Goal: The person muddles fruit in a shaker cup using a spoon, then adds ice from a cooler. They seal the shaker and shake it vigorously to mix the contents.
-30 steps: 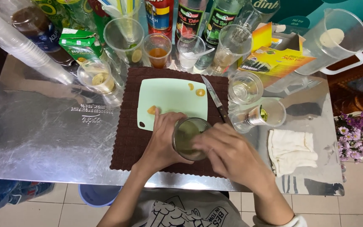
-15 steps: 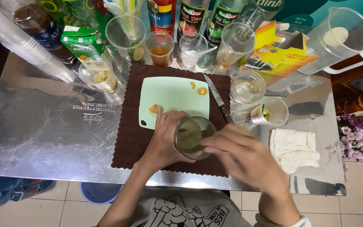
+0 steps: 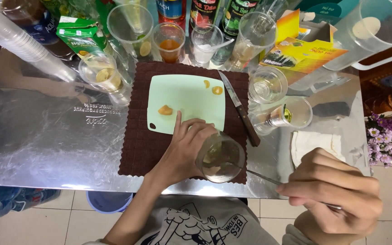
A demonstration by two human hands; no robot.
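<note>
So the clear glass (image 3: 220, 158) sits low centre of the frame on the near edge of the brown mat (image 3: 138, 149), and the left hand (image 3: 188, 146) is wrapped around its left side, index finger pointing up onto the pale green cutting board (image 3: 188, 102). The right hand (image 3: 336, 193), lower right, is pinched shut on a long metal spoon (image 3: 260, 174) whose tip is down inside the glass in some cloudy liquid. Along the top: a small cup (image 3: 169, 41) of amber liquid, a cup (image 3: 203, 44) of white stuff. A green carton (image 3: 79, 34) is at upper left, a yellow box (image 3: 301, 52) at upper right, next to a clear pitcher (image 3: 372, 34).
</note>
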